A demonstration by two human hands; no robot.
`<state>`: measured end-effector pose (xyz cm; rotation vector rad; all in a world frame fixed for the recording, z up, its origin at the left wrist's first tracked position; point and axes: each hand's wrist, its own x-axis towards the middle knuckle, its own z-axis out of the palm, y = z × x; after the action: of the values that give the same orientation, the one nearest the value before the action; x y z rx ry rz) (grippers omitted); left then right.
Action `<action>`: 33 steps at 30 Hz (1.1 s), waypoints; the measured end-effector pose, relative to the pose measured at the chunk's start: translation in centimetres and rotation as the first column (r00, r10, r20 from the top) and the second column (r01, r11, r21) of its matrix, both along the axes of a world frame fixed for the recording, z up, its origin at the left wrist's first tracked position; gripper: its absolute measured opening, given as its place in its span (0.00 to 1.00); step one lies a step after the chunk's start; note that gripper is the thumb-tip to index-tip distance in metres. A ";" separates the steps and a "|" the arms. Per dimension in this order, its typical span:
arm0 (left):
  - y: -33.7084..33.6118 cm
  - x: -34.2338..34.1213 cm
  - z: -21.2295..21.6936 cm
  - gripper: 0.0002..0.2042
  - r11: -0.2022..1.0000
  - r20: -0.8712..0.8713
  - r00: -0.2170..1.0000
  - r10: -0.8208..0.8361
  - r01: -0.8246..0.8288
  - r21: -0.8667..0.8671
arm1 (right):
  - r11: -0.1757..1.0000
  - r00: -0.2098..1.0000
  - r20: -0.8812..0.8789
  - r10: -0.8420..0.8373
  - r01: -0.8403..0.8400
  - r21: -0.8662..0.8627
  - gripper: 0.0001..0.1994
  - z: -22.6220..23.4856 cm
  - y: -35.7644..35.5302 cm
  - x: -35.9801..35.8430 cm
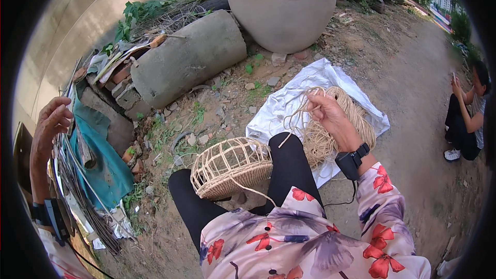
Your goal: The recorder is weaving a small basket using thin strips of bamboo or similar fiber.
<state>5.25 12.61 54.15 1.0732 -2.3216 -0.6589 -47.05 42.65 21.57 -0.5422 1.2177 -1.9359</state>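
A half-woven basket [232, 168] of tan cord rests on its side between my knees. Its closely woven part faces me, an open lattice rises beyond it, and a loose strand trails toward my shirt. My right hand [329, 116] is over a pile of tan cord [351, 108], its fingers bent together on a looped strand. That cord lies heaped on a white woven sack [276, 108] beyond my right knee. Raised at the far left, my left hand [53, 119] is away from the basket with its fingers curled together; anything between them is too small to make out.
A large grey clay pot [281, 15] and a concrete pipe [191, 54] stand ahead. Bricks, a green cloth [98, 150] and a bundle of thin rods [85, 196] lie at the left. A person [467, 108] squats on the right beside the dirt path, holding up a phone.
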 end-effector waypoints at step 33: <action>11.1 -24.4 -25.1 0.16 0.714 -0.215 0.769 -0.602 0.639 0.287 | 0.934 0.404 -0.842 0.358 -0.154 0.323 0.31 3.5 -6.1 8.9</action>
<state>-19.18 23.74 29.07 0.3162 -2.5182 -1.3878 -38.16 36.59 25.12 -1.7020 1.7836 -1.1553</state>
